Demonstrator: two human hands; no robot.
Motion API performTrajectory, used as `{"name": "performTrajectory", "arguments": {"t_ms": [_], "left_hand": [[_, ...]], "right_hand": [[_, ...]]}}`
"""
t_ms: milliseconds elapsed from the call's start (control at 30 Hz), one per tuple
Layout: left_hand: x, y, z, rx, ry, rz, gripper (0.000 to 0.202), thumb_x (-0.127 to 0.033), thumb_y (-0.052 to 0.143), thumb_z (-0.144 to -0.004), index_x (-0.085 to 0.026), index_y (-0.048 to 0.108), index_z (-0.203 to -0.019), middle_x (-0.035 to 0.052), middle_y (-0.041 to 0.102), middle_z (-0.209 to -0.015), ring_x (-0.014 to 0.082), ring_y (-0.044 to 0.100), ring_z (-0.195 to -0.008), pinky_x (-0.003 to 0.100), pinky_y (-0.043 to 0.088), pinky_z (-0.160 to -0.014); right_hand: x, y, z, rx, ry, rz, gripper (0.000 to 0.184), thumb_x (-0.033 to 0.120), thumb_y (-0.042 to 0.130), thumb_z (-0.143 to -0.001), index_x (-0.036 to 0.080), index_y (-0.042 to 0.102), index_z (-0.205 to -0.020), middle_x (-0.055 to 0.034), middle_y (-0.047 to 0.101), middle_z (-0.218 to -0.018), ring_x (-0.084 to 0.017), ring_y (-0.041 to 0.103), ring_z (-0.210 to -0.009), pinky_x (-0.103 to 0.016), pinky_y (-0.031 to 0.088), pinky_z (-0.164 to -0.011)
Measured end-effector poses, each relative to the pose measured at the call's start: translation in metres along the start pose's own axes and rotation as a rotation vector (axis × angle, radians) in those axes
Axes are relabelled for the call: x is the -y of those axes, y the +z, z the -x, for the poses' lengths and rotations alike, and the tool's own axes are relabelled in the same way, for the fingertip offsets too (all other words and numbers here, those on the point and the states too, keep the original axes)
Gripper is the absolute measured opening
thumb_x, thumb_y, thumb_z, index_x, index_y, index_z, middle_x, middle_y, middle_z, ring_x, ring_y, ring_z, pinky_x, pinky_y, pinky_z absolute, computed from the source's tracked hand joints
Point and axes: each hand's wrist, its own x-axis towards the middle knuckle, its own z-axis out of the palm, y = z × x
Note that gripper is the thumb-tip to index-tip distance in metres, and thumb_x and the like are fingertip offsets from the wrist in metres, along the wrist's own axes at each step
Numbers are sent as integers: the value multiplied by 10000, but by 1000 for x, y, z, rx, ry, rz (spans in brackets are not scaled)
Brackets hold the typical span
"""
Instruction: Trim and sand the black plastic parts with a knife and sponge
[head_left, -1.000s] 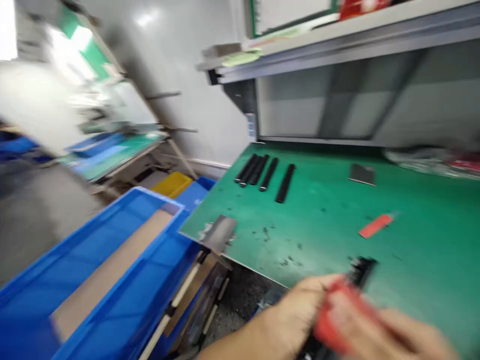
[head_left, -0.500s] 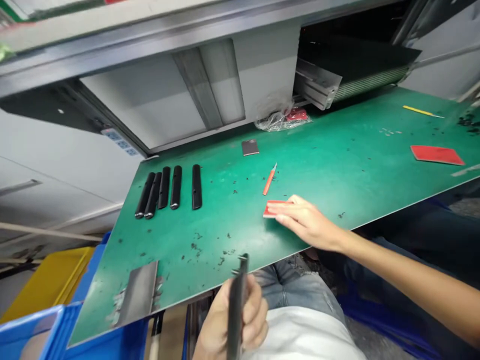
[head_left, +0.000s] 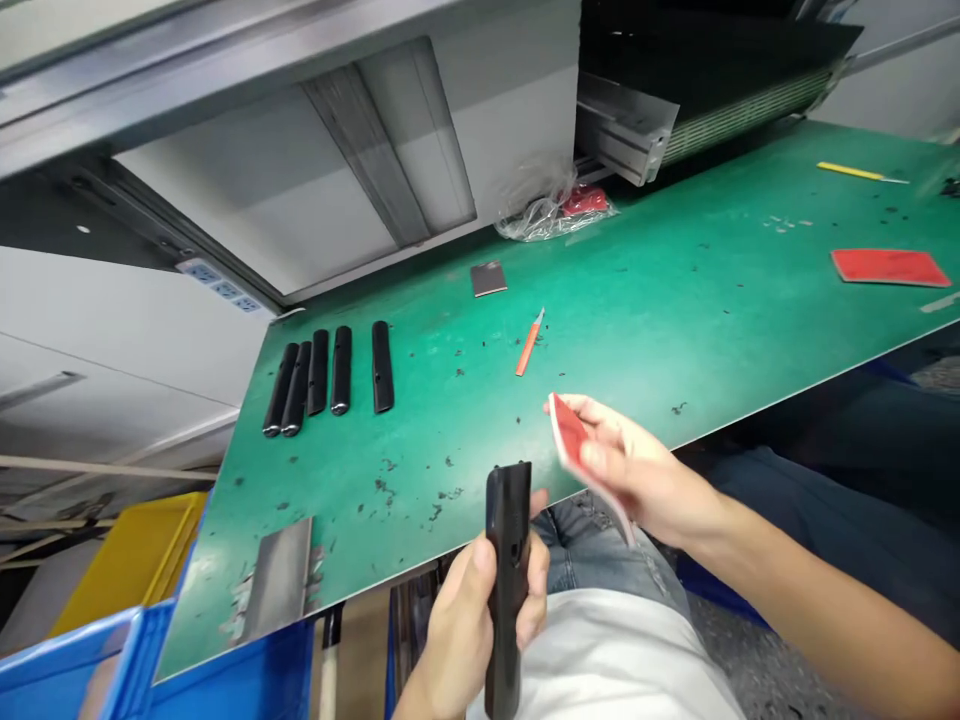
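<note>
My left hand (head_left: 480,600) is wrapped around a black plastic handle-shaped part (head_left: 510,520), held upright in front of my lap. It has a small hole in its side and little prongs at the top end. My right hand (head_left: 630,460) grips a thin, flexible red pad (head_left: 571,425) with a pale edge, thumb on its red face. The pad is lifted off the table and bends slightly, apart from the black part. Beyond the hands, a craft knife with an orange handle (head_left: 529,345) lies on the green table (head_left: 637,330).
Several black parts (head_left: 341,370) lie in a row at the left. A grey pad (head_left: 489,279), a larger grey sheet (head_left: 277,580), a second red pad (head_left: 891,267) and a yellow knife (head_left: 851,172) are on the table. A clear plastic bag (head_left: 536,210) sits at the back. Blue bins (head_left: 75,655) stand below left.
My right hand has picked the red pad up off the table and tilted it upright. My left hand has raised the black part and turned its side toward me.
</note>
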Motion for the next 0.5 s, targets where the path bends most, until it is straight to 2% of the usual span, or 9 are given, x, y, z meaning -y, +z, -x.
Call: {"name": "performTrajectory", "arguments": {"t_ms": [67,133,200,300,333,400,467,500], "left_hand": [[2,2,1,-35,15,-165,580,-667,546,-991,-132,763,-938,-12,484,-591,67,373,-484,216,283,-493],[2,3,2,-92,33,-275,596,-676,547,-987,-131,674,-782,-15,443,-567,76,361,-505,225,277,-504],[1,4,3,-134,20,-307,566,-662,563,-985,-133,670,-813,-4,487,-653,64,360,-507,228,289,-504],[-2,5,3,-82,-50,-300,577,-643,532,-1008,-121,683,-814,0,497,-614,56,373,-485,215,270,-488],[-3,6,3,-72,-52,-269,561,-632,537,-1011,-122,708,-853,-5,491,-602,54,379,-477,208,275,-483],[-4,7,3,-83,-33,-172,499,-609,583,-997,-151,768,-1070,-8,517,-689,41,385,-471,189,302,-462],[-5,7,3,-87,-57,-98,514,-605,598,-991,-221,737,-1304,-11,521,-767,23,392,-457,172,325,-443],[-6,7,4,-76,-76,-82,532,-611,597,-990,-233,726,-1341,-12,517,-765,17,390,-453,161,327,-439]], "right_hand": [[3,13,13,52,-27,112,643,475,919,-781,270,527,-1247,-5,669,-947,-144,665,-767,-239,572,-667],[7,18,19,6,-73,243,698,504,923,-765,274,501,-1271,-18,670,-988,-173,687,-820,-280,597,-704],[11,12,17,-84,-158,359,729,552,915,-756,265,503,-1285,-29,661,-1009,-194,691,-873,-307,607,-747],[17,-10,1,-176,-234,504,744,576,897,-768,260,493,-1308,-46,651,-1053,-219,688,-952,-340,612,-802],[18,-18,-5,-196,-257,545,748,581,891,-772,259,489,-1314,-51,647,-1068,-226,686,-972,-348,612,-816],[22,-31,-18,-231,-302,616,754,590,880,-780,256,482,-1327,-60,639,-1093,-238,679,-1005,-362,611,-838],[25,-41,-29,-265,-349,677,762,596,869,-788,253,473,-1340,-68,631,-1117,-247,672,-1030,-374,608,-856],[26,-45,-33,-283,-374,704,766,599,864,-792,251,467,-1348,-71,627,-1128,-251,669,-1041,-379,606,-864]]}}
